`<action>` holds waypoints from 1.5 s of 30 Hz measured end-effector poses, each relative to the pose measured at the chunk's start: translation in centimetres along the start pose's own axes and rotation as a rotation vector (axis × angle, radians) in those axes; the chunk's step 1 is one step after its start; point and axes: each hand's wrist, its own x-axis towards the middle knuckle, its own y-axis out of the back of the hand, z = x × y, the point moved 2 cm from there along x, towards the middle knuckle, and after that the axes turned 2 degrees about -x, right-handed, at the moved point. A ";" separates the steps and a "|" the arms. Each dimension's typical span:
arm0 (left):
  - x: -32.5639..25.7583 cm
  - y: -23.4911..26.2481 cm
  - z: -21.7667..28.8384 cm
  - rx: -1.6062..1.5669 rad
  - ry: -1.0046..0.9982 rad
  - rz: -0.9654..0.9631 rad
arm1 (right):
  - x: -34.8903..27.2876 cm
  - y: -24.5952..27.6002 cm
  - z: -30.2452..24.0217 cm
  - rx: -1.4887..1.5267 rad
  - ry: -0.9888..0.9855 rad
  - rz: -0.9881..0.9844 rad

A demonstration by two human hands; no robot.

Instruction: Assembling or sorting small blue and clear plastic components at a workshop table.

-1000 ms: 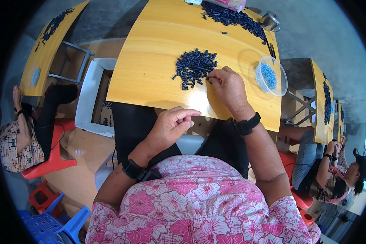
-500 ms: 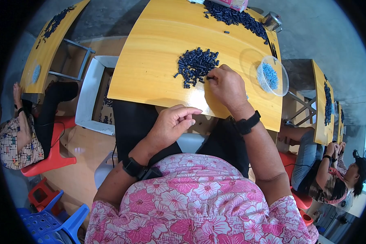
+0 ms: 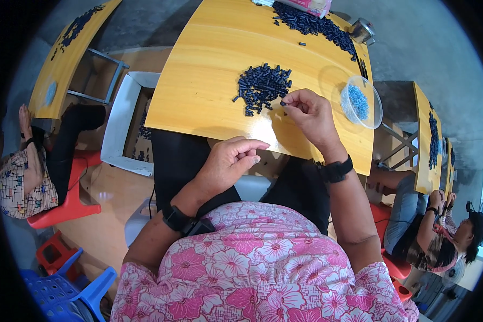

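Your left hand (image 3: 226, 165) is narrowly curled by the worktop (image 3: 198, 80); I can't tell whether it holds anything. Just right of the dark pile (image 3: 263, 87), your right hand (image 3: 312, 118) pinches one dark piece (image 3: 283, 103); grip lightly.

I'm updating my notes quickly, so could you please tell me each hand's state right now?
Left hand: loosely curled; whether it holds anything cannot be told.
Right hand: closed, pinching a small dark piece.

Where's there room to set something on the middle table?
The yellow table is bare left of the near dark pile, to the left edge. It's crowded at far right, with the dark heap and metal cup, and nearer, around the right hand and clear bowl.
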 end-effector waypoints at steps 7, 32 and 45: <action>-0.1 -0.3 -0.2 -0.134 0.069 0.044 | -2.6 -0.4 -4.1 0.284 -0.084 -0.160; -0.6 -0.5 0.5 -0.272 0.114 -0.006 | -7.9 -2.0 -5.9 0.422 0.006 -0.123; 0.2 -0.5 -0.1 -0.205 0.085 -0.037 | -7.9 -2.1 -5.9 0.087 0.256 -0.008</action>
